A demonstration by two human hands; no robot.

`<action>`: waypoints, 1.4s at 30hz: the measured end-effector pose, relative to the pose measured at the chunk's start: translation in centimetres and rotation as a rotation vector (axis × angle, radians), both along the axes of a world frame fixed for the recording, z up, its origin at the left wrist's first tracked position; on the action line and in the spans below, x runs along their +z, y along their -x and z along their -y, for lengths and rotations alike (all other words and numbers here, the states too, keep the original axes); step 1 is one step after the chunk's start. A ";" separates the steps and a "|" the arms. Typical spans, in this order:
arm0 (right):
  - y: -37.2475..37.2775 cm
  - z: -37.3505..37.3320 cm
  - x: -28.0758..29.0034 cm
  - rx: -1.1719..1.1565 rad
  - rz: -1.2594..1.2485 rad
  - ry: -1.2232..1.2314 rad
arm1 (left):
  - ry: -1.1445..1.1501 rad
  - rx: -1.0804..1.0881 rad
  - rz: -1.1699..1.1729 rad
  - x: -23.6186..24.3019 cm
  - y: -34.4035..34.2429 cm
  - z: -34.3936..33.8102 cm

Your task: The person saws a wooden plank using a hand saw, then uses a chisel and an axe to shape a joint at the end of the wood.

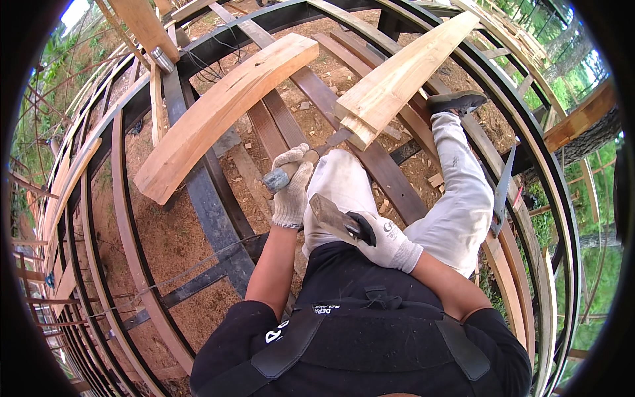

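Note:
In a white knit glove, my left hand (291,198) is closed round the handle of a chisel (338,137). Its blade reaches the notched near end of a pale timber (403,76), and the grey butt of the handle sticks out beside my thumb. My right hand (385,245), also gloved, grips a tool with a flat brownish end and a black grip (329,217); its exact kind is not clear. It is held over my lap, apart from the chisel. Left of the chisel lies a thick, slightly curved beam (228,116).
Dark metal and brown wooden joists (390,178) cross over bare earth scattered with wood chips, leaving gaps between them. A handsaw (505,188) leans by the curved rim at right. A metal flask (162,59) stands by a wooden post (144,26) at far left.

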State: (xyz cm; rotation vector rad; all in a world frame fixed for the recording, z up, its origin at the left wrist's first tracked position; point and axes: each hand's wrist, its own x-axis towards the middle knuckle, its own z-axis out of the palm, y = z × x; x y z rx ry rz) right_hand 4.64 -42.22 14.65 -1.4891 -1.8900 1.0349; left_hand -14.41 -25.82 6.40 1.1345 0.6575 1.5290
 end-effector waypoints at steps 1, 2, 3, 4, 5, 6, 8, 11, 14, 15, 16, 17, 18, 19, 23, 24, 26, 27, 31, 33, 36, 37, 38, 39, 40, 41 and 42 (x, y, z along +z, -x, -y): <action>0.0 0.0 -0.1 -0.002 0.000 -0.013 | 0.000 0.001 0.001 -0.1 0.0 0.0; 0.0 0.0 -0.1 -0.005 0.000 -0.026 | -0.017 0.009 0.008 -0.1 -0.1 0.0; 0.0 0.0 -0.3 -0.004 0.001 -0.026 | -0.033 0.017 0.015 -0.3 -0.2 0.0; 0.1 0.0 -0.4 -0.004 0.002 -0.050 | -0.033 0.019 0.016 -0.5 -0.1 -0.1; 0.1 0.0 -0.5 -0.003 0.003 -0.075 | 0.017 0.005 0.071 -0.6 -0.1 -0.3; 0.2 0.0 -0.3 0.000 0.004 -0.074 | 0.067 -0.006 0.125 -0.7 -0.1 -0.4; 0.5 -0.2 0.3 0.019 0.104 -0.044 | 0.084 -0.023 0.163 -0.9 0.0 -0.4; 1.4 -1.0 1.1 0.095 0.220 -0.153 | 0.026 -0.026 0.173 -1.8 0.2 -1.0; 3.1 -2.3 3.3 0.187 0.378 -0.101 | 0.000 -0.024 0.220 -2.0 -0.4 -0.6; 3.6 -2.5 3.1 0.232 0.428 -0.327 | 0.043 -0.033 0.292 -1.8 -0.6 -0.4; 4.6 -2.9 4.6 0.243 0.434 -0.331 | 0.039 -0.024 0.300 -1.8 -0.3 -0.4; 5.6 -3.2 6.2 0.320 0.465 -0.292 | 0.124 -0.082 0.360 -1.7 -0.1 -0.5; 6.5 -3.5 7.4 0.397 0.496 -0.253 | 0.106 -0.086 0.386 -1.7 -0.1 -0.5; 6.9 -3.9 7.6 0.456 0.548 -0.433 | 0.088 -0.090 0.412 -1.7 0.0 -0.5; 9.1 -5.6 10.0 0.589 0.864 -0.442 | 0.090 -0.144 0.541 -2.6 0.1 -1.9; 9.3 -6.6 9.7 0.589 0.982 -0.483 | 0.102 -0.129 0.559 -3.2 -0.3 -2.6; 10.1 -8.5 9.4 0.609 1.130 -0.669 | 0.129 -0.566 0.806 -4.5 0.7 -4.0; 10.1 -9.2 10.5 0.625 1.149 -0.552 | 0.182 -0.554 0.817 -3.9 -0.6 -3.7; 13.4 -10.2 16.7 0.763 1.189 -0.334 | 0.217 -0.451 0.812 -2.6 -0.7 -3.3; 15.0 -10.3 19.0 0.758 0.998 -0.486 | 0.199 -0.403 0.800 -2.3 -0.4 -3.4; 16.9 -12.7 20.5 0.800 0.552 -0.775 | 0.169 -0.369 0.778 -1.6 -0.2 -3.8; 17.9 -13.2 21.3 0.811 0.505 -0.727 | 0.159 -0.352 0.773 -1.4 0.0 -3.9; 18.6 -13.5 21.9 0.820 0.458 -0.676 | 0.156 -0.339 0.766 -1.3 0.1 -3.8; 18.7 -13.5 22.0 0.813 0.518 -0.650 | 0.150 -0.331 0.754 -1.2 0.1 -3.7; 18.7 -13.6 21.9 0.821 0.524 -0.648 | 0.145 -0.325 0.746 -1.1 0.1 -3.5; 18.7 -13.8 21.6 0.878 0.864 -0.527 | 0.142 -0.319 0.737 -0.9 -0.1 -3.4; 18.9 -14.0 21.0 0.924 1.189 -0.394 | 0.141 -0.303 0.723 -1.1 0.2 -3.1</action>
